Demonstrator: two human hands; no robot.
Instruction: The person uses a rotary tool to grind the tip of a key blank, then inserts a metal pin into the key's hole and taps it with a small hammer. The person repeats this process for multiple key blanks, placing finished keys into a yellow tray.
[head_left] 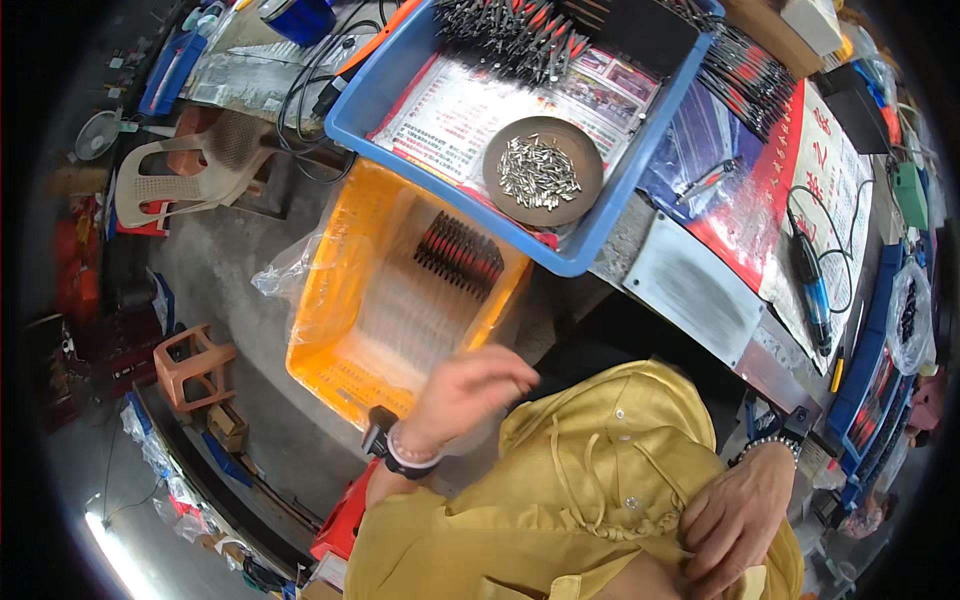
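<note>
Hovering over the near edge of the orange crate, the left hand is loosely curled and appears to hold nothing. Just beyond its fingers, a row of red-and-black tools lies in the crate. Right hand pinches the yellow shirt, fingers closed on the cloth. Farther off, a blue tray carries a dish of metal bits.

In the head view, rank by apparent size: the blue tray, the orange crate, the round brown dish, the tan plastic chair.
1. blue tray
2. orange crate, close to the tray; fisheye bending leaves this order unsure
3. tan plastic chair
4. round brown dish
</note>
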